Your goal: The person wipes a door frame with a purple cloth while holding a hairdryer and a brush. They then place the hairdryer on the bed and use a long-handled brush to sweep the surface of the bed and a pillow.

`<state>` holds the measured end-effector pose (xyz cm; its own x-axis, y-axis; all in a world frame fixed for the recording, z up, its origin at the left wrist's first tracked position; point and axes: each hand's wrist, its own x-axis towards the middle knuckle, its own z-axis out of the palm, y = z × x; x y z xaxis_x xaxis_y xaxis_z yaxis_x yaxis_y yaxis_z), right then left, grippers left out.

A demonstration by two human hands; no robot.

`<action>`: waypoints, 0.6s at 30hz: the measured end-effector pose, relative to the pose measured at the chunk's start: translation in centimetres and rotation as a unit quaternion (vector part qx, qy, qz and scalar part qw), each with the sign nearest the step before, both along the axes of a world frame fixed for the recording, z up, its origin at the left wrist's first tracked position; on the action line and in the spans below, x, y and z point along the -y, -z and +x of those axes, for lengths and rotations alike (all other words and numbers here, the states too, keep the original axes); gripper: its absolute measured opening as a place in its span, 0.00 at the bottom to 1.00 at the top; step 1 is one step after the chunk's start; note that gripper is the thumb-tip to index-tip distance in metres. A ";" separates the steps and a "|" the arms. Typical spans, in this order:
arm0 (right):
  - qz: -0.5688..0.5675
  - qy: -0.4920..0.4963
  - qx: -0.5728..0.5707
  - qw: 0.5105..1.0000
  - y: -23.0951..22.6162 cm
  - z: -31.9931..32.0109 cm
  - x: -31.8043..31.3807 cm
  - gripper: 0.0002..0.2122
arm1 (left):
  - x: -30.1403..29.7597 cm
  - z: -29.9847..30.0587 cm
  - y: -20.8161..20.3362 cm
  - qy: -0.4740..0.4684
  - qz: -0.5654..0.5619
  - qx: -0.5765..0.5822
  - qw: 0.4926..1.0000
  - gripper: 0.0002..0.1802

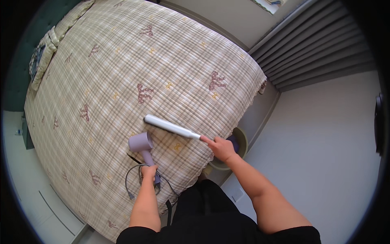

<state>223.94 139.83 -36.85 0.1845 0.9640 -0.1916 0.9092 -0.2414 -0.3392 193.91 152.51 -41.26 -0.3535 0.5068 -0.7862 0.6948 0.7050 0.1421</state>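
A lilac hair dryer (140, 142) is gripped by its handle in my left hand (149, 172), with its barrel over the bed. Its grey cord (126, 184) loops around that hand, and the plug end lies on the bedspread. My right hand (222, 149) is closed around the handle of a long white bed brush (168, 127). The brush points left across the plaid bedspread (122, 77), its dark bristle side facing down. Whether the bristles press on the cloth I cannot tell. A dark thin piece (133, 158) shows beside the dryer's handle.
A round greenish bin (242, 142) with something purple inside stands on the floor by the bed's edge, behind my right hand. Grey curtains (317, 44) hang at the far right. Pillows (48, 46) lie against the dark green headboard (16, 61). A white cabinet (48, 207) stands at the left.
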 end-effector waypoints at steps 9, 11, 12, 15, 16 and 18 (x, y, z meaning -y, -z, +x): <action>-0.009 0.446 0.023 0.894 -0.5 14.4 7.7 0.23 | 4.4 10.5 -1.1 0.085 0.075 0.083 0.990 0.14; 0.015 0.507 -0.028 0.861 -1.8 15.2 8.9 0.22 | 5.0 14.7 -2.2 0.120 -0.001 0.108 0.987 0.22; 0.009 0.513 -0.029 0.858 -1.8 14.9 9.9 0.22 | 5.4 16.4 -2.2 0.126 -0.007 0.105 0.986 0.22; 0.111 0.518 -0.145 0.836 -1.6 13.9 12.8 0.21 | 6.5 19.6 -1.0 0.187 0.015 0.042 0.981 0.27; 0.106 0.520 -0.148 0.834 -1.1 13.4 13.7 0.21 | 6.5 19.3 0.5 0.201 0.053 0.003 0.978 0.28; 0.190 0.460 -0.142 0.856 -0.1 12.2 15.2 0.21 | 5.6 16.7 5.8 0.202 0.103 0.006 0.974 0.34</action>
<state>236.10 124.67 -36.76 0.8967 0.4387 -0.0595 0.2618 -0.6338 -0.7278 210.62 146.86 -47.08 -0.0847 0.7497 -0.6564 0.9069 0.3310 0.2609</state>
